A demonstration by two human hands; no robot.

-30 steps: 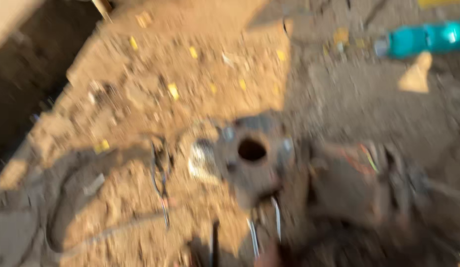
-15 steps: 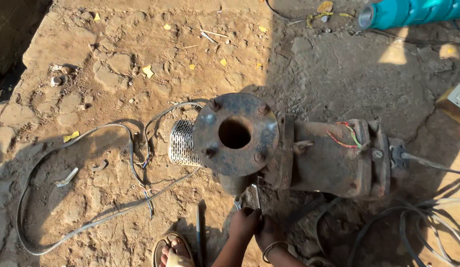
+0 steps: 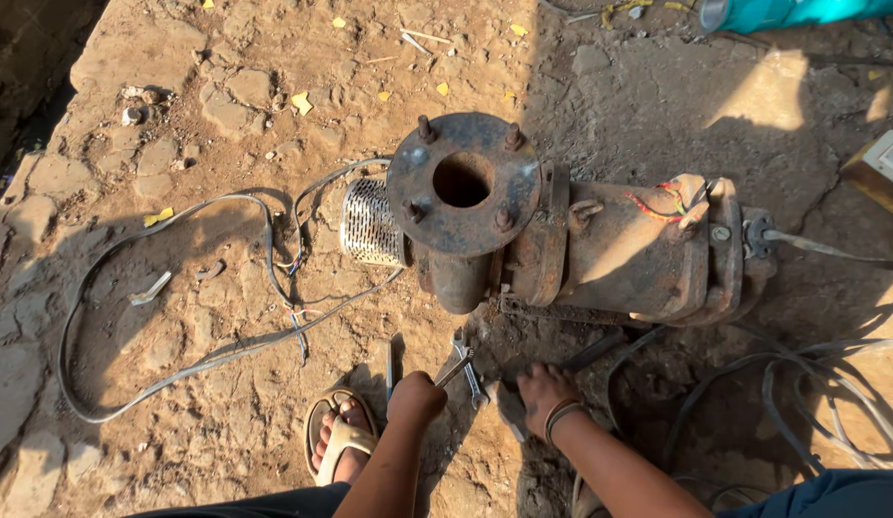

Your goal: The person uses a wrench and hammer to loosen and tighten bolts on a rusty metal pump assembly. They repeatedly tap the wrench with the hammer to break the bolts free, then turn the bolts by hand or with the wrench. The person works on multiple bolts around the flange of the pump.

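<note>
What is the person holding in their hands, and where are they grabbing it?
The left hand grips a spanner by its handle end. The right hand rests on the ground; whether it holds anything cannot be told.

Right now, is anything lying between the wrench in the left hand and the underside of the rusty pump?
Nothing visible blocks it. The left hand grips a wrench angled up toward the rusty pump; only bare dirt lies between them. A second wrench lies beside it, and the right hand rests on the ground nearby.

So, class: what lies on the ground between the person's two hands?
In the head view, a spanner lies between the left hand and right hand.
</note>
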